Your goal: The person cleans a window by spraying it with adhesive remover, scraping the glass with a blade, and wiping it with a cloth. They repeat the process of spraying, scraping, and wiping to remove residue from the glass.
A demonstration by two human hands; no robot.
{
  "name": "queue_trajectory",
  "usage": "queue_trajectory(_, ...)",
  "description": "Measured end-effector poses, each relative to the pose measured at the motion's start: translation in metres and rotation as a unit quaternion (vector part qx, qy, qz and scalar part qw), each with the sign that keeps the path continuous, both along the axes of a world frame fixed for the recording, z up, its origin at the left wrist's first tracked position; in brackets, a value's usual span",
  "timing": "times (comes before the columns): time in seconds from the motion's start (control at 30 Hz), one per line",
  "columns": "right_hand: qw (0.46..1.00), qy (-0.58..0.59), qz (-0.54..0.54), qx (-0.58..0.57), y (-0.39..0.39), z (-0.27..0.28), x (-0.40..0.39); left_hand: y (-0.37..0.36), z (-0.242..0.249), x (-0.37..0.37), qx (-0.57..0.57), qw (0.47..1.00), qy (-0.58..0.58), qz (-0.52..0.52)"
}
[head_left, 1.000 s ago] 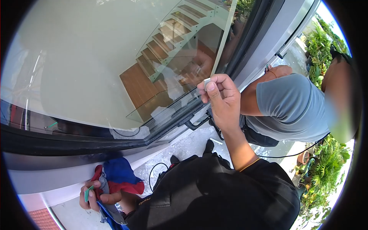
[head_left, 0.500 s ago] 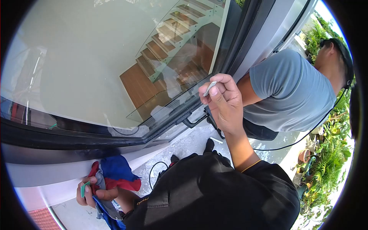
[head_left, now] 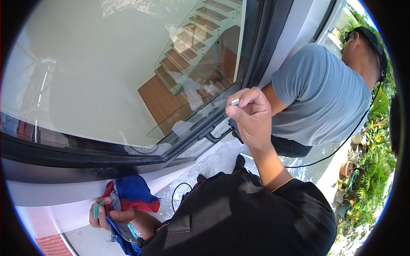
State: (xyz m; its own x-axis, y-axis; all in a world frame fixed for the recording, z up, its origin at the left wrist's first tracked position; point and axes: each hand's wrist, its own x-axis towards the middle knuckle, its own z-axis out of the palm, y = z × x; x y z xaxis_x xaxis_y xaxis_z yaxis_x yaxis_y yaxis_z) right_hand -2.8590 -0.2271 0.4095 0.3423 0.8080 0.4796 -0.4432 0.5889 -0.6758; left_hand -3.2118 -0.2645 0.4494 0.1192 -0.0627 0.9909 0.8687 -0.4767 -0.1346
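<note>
1 small white flat piece [head_left: 235, 102], pinched in right hand [head_left: 252, 115] near the right corner of black-framed glass window [head_left: 98, 158]; 1 green flat piece [head_left: 98, 209], 1 red-blue-grey cloth [head_left: 136, 191], clasped in left hand [head_left: 104, 217].

A black-framed glass pane [head_left: 94, 85] lies far left; near left, my left hand [head_left: 103, 216] holds a flat green piece [head_left: 98, 210], blue-and-red cloth [head_left: 134, 190] against it. Farther right, my right hand [head_left: 254, 114] holds a small white piece [head_left: 235, 102], left of a grey-shirted person [head_left: 320, 94], leafy green plants [head_left: 370, 183] far right.
</note>
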Motion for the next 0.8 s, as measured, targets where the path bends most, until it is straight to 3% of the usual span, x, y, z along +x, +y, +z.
queue_trajectory(0.27,0.987,-0.012,-0.055,-0.152,0.016,0.002,-0.010,-0.001,-0.002,-0.005,0.006,1.000,0.011,0.010)
queue_trajectory(0.37,0.985,0.011,-0.058,-0.161,0.021,0.009,-0.014,-0.002,0.000,-0.005,0.003,0.999,0.022,0.027)
queue_trajectory(0.8,0.973,-0.115,-0.151,-0.131,0.022,0.027,-0.019,-0.004,-0.008,-0.008,0.008,1.000,-0.007,0.029)
